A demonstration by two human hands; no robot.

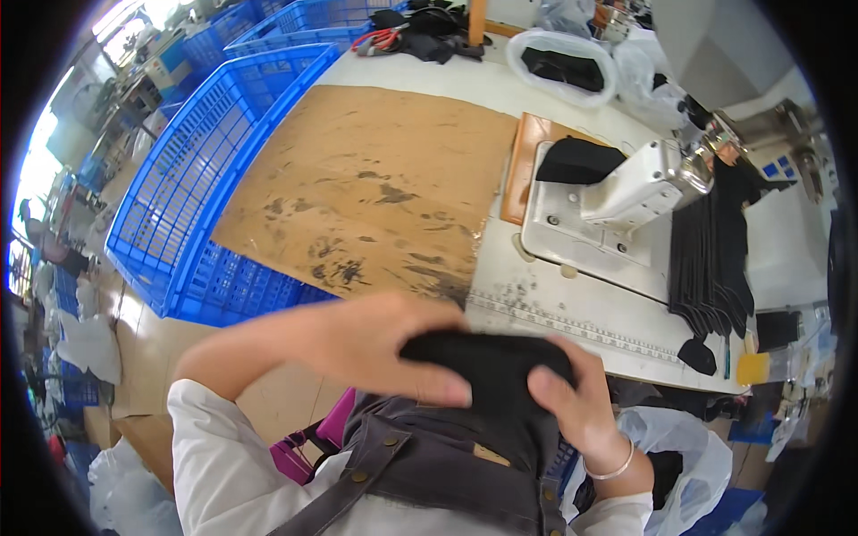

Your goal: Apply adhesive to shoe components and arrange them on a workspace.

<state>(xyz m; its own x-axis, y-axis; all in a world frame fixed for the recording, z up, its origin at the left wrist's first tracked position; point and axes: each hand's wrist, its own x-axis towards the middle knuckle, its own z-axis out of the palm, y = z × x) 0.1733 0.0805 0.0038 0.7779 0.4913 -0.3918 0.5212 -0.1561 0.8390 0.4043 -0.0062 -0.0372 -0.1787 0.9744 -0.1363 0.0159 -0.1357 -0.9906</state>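
Black cloth piece [500, 357]: held between both hands, in front of the worker's body, just beyond the dark apron [429, 469] in view; whether it touches the table edge cannot be told.
Left hand [380, 344]: clamped on the cloth's left end, thumb lying across the near face, the other fingers mostly out of sight behind; slightly blurred.
Right hand [576, 393]: clamped on the cloth's right end, thumb pressed on the near face, fingers around the outer side; a pale bracelet [612, 462] circles the wrist.
Table [438, 74]: white top, with a measuring strip [581, 326] along its near edge.
Brown sheet [393, 161]: flat on the table's left part, smudged with dark marks.
Sewing machine [639, 192]: white, on the right, another black piece [579, 163] lying on its bed.
Black strips [710, 250]: layered side by side right of the machine, running toward the near edge.
Blue crate [192, 179]: left of the brown sheet.
White tub [559, 97]: at the far side, dark material inside.
Scissors [380, 39]: red-handled, far left, beside dark scraps.
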